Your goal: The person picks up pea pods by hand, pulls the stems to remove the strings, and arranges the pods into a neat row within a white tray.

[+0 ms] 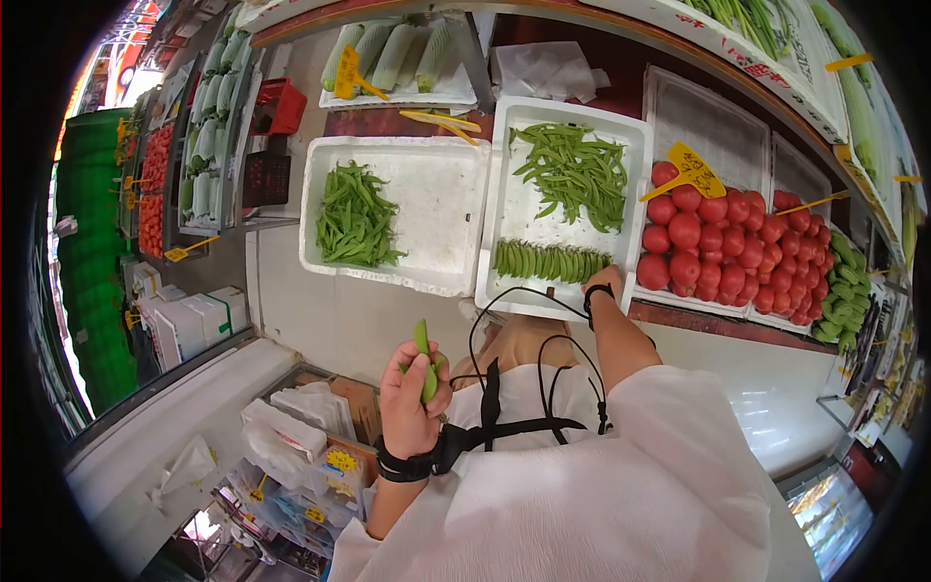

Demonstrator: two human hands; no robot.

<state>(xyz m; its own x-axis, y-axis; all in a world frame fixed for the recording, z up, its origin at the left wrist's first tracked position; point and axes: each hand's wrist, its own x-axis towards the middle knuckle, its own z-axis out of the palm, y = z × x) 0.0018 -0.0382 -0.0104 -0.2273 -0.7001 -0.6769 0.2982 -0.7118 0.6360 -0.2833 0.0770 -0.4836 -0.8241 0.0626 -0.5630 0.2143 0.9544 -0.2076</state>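
Observation:
My left hand [412, 388] is raised in front of my body, its fingers closed around a few green pea pods [421, 338]. One pod sticks up above the thumb. My right hand [603, 281] reaches into a white foam box [499, 194], at the right end of a neat row of pea pods [548, 260]. Its fingers look pinched together, but what is between them is hidden. Behind the row, in the same box, lies a loose heap of pea pods [577, 175]. The foam box [441, 213] to its left holds another heap [354, 218] along its left side.
Stacked tomatoes [713, 238] with a yellow price tag [691, 175] stand right of my right hand. Wrapped green vegetables [393, 58] lie on a tray at the back. Black cords [485, 330] hang in front of me. Bags and boxes [291, 427] are at lower left.

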